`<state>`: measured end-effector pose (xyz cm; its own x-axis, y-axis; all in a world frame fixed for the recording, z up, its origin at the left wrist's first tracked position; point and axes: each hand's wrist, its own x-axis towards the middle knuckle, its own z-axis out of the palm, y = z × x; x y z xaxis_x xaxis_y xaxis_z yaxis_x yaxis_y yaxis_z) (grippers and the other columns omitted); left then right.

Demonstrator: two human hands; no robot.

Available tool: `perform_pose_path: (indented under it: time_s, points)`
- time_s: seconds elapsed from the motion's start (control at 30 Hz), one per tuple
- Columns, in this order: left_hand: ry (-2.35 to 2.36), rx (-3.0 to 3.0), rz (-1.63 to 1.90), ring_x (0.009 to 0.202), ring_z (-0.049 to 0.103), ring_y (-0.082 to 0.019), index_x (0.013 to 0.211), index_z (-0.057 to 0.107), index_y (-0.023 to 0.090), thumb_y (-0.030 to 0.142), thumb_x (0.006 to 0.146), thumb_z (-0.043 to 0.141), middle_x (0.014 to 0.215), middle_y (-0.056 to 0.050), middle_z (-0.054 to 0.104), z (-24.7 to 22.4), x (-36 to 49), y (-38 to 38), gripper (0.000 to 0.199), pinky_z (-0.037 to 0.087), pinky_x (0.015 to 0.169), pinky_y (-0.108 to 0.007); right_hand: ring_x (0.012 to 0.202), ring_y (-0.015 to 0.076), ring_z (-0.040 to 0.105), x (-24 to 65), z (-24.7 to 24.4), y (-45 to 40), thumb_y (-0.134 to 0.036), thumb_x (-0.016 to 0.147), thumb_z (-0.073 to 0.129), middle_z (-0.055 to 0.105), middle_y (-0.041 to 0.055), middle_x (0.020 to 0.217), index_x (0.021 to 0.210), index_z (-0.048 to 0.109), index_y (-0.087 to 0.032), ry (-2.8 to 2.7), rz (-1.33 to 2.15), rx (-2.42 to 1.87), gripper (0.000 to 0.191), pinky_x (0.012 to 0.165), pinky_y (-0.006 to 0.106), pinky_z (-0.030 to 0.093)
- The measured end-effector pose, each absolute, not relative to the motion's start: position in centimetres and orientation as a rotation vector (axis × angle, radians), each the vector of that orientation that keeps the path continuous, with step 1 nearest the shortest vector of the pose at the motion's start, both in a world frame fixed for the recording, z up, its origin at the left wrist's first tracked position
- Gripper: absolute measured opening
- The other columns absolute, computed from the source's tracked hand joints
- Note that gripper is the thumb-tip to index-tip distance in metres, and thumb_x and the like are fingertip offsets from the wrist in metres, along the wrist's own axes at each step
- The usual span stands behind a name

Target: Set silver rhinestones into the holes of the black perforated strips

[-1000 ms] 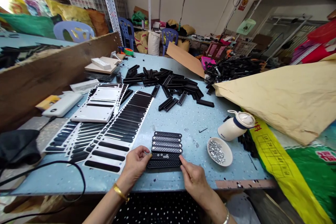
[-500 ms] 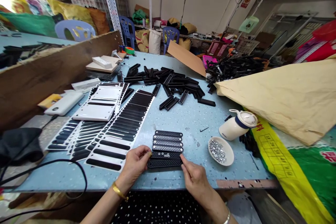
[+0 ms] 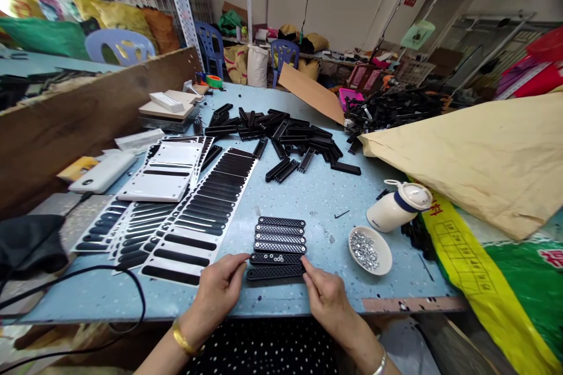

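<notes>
A row of black textured strips [image 3: 280,231] lies on the blue table in front of me. On the second strip from the front [image 3: 259,259] sit several small metal rings [image 3: 276,257]. My left hand [image 3: 222,284] is at that strip's left end, fingers curled and the index fingertip close to the end; anything between thumb and index is too small to make out. At the right end, my right hand [image 3: 328,293] has its index finger and thumb against the strip. The front strip [image 3: 275,272] rests at a slight slant below it.
A white bowl [image 3: 386,255] of small metal parts and a cream bottle [image 3: 391,214] stand at right. Sheets of black stickers [image 3: 200,228] lie left. Black plastic pieces [image 3: 281,132] are heaped behind. A hex key [image 3: 342,214] lies near the bowl.
My left hand has drawn back slightly to the left from the strip's end, and its thumb has dropped lower. My right hand stays at the right end.
</notes>
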<state>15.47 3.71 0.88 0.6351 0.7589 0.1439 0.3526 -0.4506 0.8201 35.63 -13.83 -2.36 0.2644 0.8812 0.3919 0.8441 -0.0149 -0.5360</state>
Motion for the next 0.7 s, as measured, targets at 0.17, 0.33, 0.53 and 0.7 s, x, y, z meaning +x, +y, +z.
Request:
perform_pose_path:
  time_s: [0.17,0.33,0.53,0.7]
  points:
    - [0.712,2.247,0.673,0.068,0.07,-0.016,0.111,0.07,0.021,0.017,0.09,0.045,0.078,-0.003,0.073,0.2,15.0,3.5,0.033,0.053,0.062,-0.025,0.054,0.0203,0.063,35.6,-1.9,-13.7,-0.011,0.097,0.037,0.068,0.0086,0.068,0.128,0.057,0.001,-1.573,0.06,-1.821,0.039,0.051,0.032,0.048]
    - [0.602,2.63,0.639,0.056,0.061,-0.015,0.117,0.066,0.014,0.003,0.085,0.037,0.067,-0.003,0.063,0.2,14.5,3.6,0.044,0.048,0.052,-0.024,0.054,0.0197,0.064,35.6,-1.6,-13.7,-0.012,0.097,0.037,0.069,0.0092,0.069,0.128,0.058,-0.002,-1.568,0.052,-1.817,0.039,0.052,0.031,0.049]
    - [0.473,2.96,0.383,0.066,0.06,-0.021,0.126,0.059,0.01,-0.005,0.076,0.037,0.077,-0.007,0.063,0.8,14.1,4.0,0.057,0.053,0.059,-0.034,0.055,0.02,0.064,35.7,-1.6,-13.7,-0.011,0.097,0.038,0.069,0.0089,0.069,0.129,0.057,-0.002,-1.569,0.071,-1.805,0.039,0.052,0.032,0.05]
    - [0.391,3.111,-0.011,0.081,0.062,-0.025,0.137,0.05,0.014,-0.008,0.072,0.041,0.1,-0.013,0.066,1.8,13.8,4.7,0.07,0.054,0.073,-0.041,0.057,0.0207,0.066,35.8,-1.9,-13.7,-0.011,0.097,0.038,0.07,0.0093,0.07,0.129,0.057,-0.003,-1.564,0.093,-1.804,0.039,0.054,0.032,0.051]
